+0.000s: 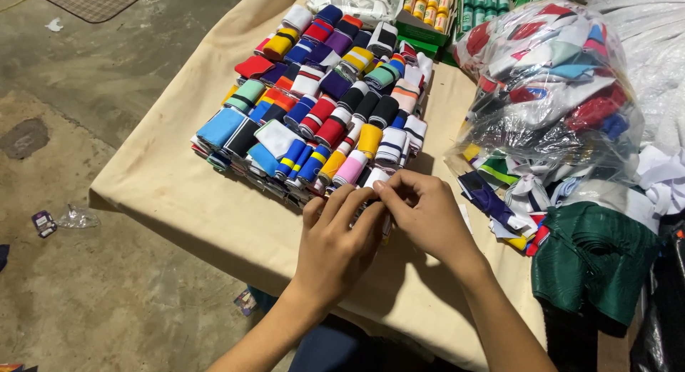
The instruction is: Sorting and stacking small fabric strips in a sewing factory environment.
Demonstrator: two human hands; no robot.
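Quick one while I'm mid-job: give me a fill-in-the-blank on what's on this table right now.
1. Both hands, left hand and right hand, meet at the near edge of the stack of folded ____ bands.
2. The folded bands lie on a ____ cloth.
3. The clear plastic bag sits to the ____ of the stack.

Missing words: fabric; beige; right

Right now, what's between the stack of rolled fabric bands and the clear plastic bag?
Head view: bare tan tablecloth separates the rolled fabric bands from the clear plastic bag. Nothing lies on it until the right hand nearer the front.
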